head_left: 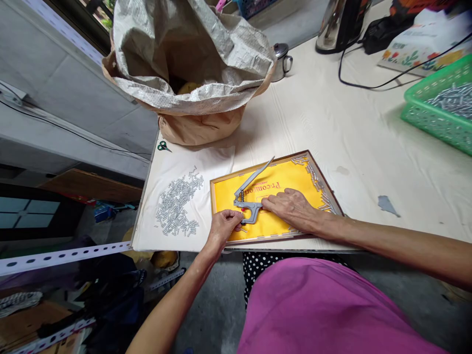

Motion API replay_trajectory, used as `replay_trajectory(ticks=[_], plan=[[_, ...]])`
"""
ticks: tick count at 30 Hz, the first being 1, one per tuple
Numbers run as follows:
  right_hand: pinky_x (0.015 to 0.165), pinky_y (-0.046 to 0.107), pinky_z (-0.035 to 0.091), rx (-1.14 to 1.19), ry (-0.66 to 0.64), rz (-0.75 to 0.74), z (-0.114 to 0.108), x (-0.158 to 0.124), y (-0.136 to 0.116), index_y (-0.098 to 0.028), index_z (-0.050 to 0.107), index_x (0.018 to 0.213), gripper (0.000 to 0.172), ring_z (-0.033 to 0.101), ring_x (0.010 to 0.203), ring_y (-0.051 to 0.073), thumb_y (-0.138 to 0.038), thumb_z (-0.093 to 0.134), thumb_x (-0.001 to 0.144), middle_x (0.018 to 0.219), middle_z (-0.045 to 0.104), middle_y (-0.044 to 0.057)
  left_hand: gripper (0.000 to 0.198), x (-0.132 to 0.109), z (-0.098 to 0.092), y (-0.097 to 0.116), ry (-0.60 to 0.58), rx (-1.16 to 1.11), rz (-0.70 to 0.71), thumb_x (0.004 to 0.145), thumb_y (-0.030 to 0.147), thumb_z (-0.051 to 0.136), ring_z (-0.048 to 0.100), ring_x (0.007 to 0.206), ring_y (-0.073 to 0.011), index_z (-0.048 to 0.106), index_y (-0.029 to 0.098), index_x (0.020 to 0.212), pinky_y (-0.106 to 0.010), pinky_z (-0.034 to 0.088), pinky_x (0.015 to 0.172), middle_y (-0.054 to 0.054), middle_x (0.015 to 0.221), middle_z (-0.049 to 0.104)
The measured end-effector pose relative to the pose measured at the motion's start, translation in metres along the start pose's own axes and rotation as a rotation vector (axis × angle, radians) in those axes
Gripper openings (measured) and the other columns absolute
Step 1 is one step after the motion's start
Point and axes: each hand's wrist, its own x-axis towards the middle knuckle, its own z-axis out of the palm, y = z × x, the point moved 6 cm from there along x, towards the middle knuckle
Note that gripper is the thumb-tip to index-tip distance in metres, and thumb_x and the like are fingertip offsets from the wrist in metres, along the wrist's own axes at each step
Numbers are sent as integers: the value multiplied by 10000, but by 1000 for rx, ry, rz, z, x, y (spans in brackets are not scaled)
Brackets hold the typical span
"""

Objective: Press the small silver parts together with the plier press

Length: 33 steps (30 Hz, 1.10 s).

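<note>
A grey metal hand press tool (249, 192) lies on a yellow-lined wooden tray (224, 194) at the table's near edge. My right hand (291, 207) rests flat over the tool's lower handle, fingers closed on it. My left hand (224, 224) is pinched at the tool's jaw, holding a small piece too tiny to name. The tool's upper handle points up and to the right. Several small metal tubes (317, 183) line the tray's right side.
A heap of small metal tubes (177, 202) lies on white cloth (214, 162) left of the tray. A large open sack (191, 64) stands behind, green scissors (162, 146) beside it. A green basket (438, 105) of metal parts sits far right, with a metal cup (282, 60) and cable.
</note>
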Motion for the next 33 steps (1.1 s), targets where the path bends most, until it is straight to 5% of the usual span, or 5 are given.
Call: replay_trajectory(ticks=[10, 14, 18, 29, 33], plan=[[773, 364, 343, -68, 40, 52, 4, 9, 5, -206, 613, 1061, 162, 555, 978, 256, -307, 515, 979, 1085, 653, 103, 193, -3, 7, 15, -116, 235, -184, 803, 91, 679, 525, 408, -78, 639, 127, 617, -196, 498, 485, 23, 442, 581], [942, 454, 360, -33, 131, 71, -14, 17, 26, -160, 515, 1346, 680, 416, 1264, 374, -574, 677, 830, 1459, 441, 208, 184, -4, 7, 14, -110, 238, -193, 797, 90, 692, 524, 408, -71, 638, 129, 626, -185, 498, 482, 32, 445, 580], [992, 506, 339, -22, 36, 49, -11, 28, 44, -160, 422, 1449, 979, 366, 1306, 417, -685, 736, 684, 1472, 419, 221, 210, -6, 6, 13, -97, 225, -185, 808, 106, 685, 524, 402, -64, 619, 128, 610, -166, 475, 465, 28, 447, 582], [847, 414, 315, -72, 0, 38, -18, 32, 39, -99, 612, 1146, 692, 480, 983, 296, -662, 676, 747, 1077, 616, 141, 243, -4, 5, 8, -104, 265, -180, 769, 244, 751, 552, 448, -94, 598, 142, 609, -215, 496, 509, 2, 505, 595], [813, 380, 310, -49, -17, 34, -16, 28, 37, -104, 633, 1066, 553, 478, 963, 277, -584, 689, 797, 1046, 614, 133, 158, -14, 2, 22, 54, 605, 158, 842, 272, 670, 658, 695, -187, 623, 151, 752, -332, 563, 692, -67, 749, 662]])
